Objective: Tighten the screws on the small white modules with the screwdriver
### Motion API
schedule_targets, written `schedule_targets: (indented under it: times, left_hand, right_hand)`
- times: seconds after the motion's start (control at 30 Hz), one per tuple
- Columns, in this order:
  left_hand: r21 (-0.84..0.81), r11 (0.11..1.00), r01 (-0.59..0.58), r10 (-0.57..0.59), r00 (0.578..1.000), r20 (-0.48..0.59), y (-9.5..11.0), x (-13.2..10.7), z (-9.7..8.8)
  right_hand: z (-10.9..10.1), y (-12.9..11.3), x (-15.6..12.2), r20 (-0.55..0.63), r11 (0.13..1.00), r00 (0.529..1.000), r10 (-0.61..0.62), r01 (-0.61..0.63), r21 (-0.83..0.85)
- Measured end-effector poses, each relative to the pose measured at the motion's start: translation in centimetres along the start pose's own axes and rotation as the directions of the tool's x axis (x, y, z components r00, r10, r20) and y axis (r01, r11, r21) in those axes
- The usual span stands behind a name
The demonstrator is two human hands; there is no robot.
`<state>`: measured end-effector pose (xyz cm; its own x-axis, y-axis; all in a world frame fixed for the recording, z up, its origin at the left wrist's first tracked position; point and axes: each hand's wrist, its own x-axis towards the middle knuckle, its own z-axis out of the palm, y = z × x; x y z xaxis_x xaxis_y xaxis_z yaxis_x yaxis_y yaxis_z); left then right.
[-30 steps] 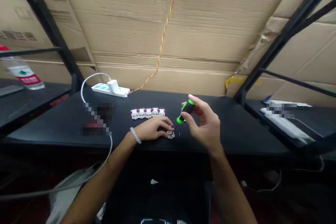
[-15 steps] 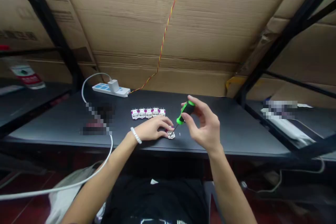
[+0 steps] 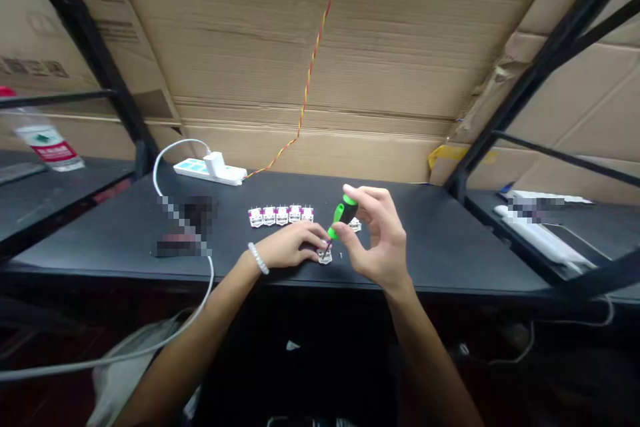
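A green-and-black screwdriver (image 3: pixel 344 213) is gripped in my right hand (image 3: pixel 383 237), its shaft slanting down to the left. The tip meets a small white plastic part (image 3: pixel 325 257) on the dark tabletop. My left hand (image 3: pixel 294 244) lies to the left of that part, fingertips pressed on its edge and holding it down. Just to the right is a tiny light piece (image 3: pixel 341 255), perhaps a screw. Behind my left hand stands a row of several white-and-purple parts (image 3: pixel 283 215). Another white part (image 3: pixel 355 225) shows partly behind the screwdriver and my right fingers.
At the back left lies a white power strip (image 3: pixel 230 175) with a plugged-in charger (image 3: pixel 215 163). Its white cable (image 3: pixel 212 273) runs over the table's front edge. A twisted red-yellow wire (image 3: pixel 313 67) hangs against the cardboard. A bottle (image 3: pixel 50 145) stands left; black frame posts flank both sides.
My right hand and the screwdriver have shifted left, and the screwdriver stands a little differently. A white part behind it has come into sight. My left hand stays on the part.
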<state>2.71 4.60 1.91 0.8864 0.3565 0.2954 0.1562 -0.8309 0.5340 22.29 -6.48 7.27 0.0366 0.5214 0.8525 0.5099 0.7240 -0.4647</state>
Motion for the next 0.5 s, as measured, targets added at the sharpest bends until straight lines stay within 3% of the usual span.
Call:
schedule_targets:
  times: [0.13, 0.33, 0.5]
  left_hand:
    - [0.0, 1.0, -0.006, 0.006, 1.0, -0.007, -0.09, 0.01, -0.02]
    - [-0.008, 1.0, 0.0, 0.0, 1.0, -0.01, -0.17, 0.07, -0.07]
    - [-0.011, 1.0, 0.0, 0.0, 1.0, -0.025, -0.23, 0.05, 0.08]
  right_hand:
    - [-0.09, -0.08, 0.11, -0.08, 0.997, 0.997, 0.018, -0.024, -0.073]
    - [0.0, 0.23, -0.28, 0.052, 0.997, 0.996, 0.072, -0.073, 0.028]
    - [0.25, -0.19, -0.16, 0.019, 1.0, 1.0, 0.015, -0.015, -0.016]
